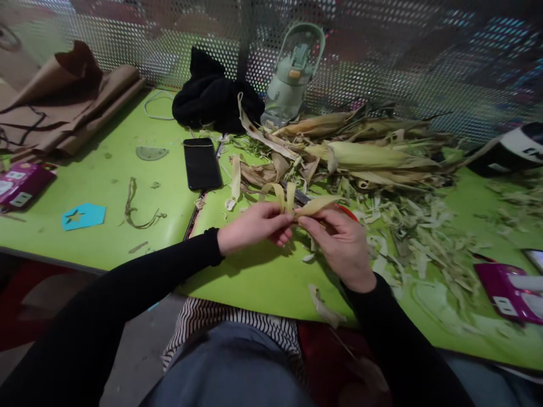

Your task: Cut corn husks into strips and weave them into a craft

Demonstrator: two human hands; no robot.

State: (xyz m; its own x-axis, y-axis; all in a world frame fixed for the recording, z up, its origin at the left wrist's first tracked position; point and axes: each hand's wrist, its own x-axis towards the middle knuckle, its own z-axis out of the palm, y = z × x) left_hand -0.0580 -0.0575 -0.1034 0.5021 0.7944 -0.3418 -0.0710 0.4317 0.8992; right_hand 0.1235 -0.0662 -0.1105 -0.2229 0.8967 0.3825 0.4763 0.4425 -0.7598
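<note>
The left arm (139, 282) and the right arm (407, 333) extend forward and meet at the centre. The left hand (258, 227) has its fingers curled, with thumb pinching; the right hand (345, 249) pinches also, and their fingertips are very near each other.

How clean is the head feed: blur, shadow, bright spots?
Head view: dim, soft overall; held husk strips readable; husk shreds at the right edge smear; a shadow lies on the green table below the left hand; bright specks dot the perforated panel.

Husk strips (317, 204) in left hand (258, 226) and right hand (344, 243); green table (250, 280) beneath
</note>
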